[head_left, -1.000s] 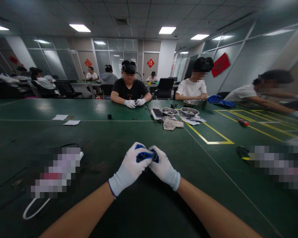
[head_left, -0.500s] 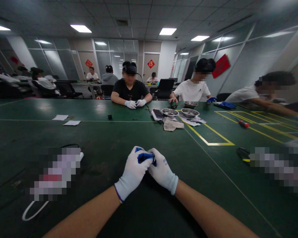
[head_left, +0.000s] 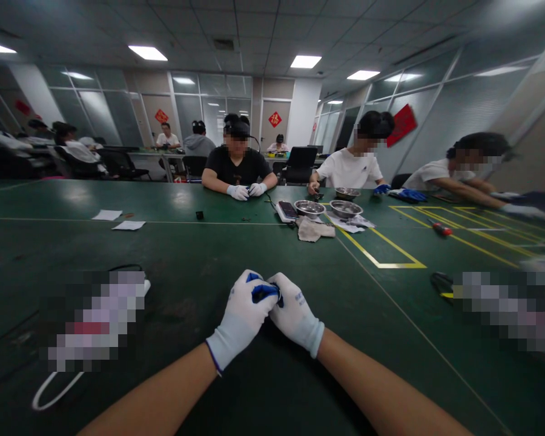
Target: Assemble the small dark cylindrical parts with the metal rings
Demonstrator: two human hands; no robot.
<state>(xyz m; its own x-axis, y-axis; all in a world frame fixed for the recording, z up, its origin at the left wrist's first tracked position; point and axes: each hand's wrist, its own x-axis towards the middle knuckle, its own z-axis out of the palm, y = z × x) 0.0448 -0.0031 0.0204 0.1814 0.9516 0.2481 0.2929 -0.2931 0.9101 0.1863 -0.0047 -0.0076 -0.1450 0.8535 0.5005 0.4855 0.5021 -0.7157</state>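
- Centrally, the left hand point(head_left: 245, 315) and the right hand point(head_left: 296, 312) meet over the near part of the green tabletop point(head_left: 177, 248), both in white knit gloves with blue-coated palms.
- Fingers of both hands are curled inward, gripping a small dark part point(head_left: 280, 296) between them; it sits where the fingertips meet, mostly hidden, so its shape cannot be told.
- Whether the wrists rest on the surface is unclear.
- Beyond the hands, slightly right, lies a crumpled beige cloth point(head_left: 315, 229), near a smartphone point(head_left: 288, 209) and three steel bowls, the nearest pair side by side.
- Farther right are a yellow tape outline point(head_left: 400, 266) and a red-handled screwdriver point(head_left: 441, 229).
- Toward the far left lie two paper sheets, with a small black block point(head_left: 199, 215) well to their right.
- Across the table, a co-worker in a black shirt point(head_left: 238, 168) sits with gloved hands close together.
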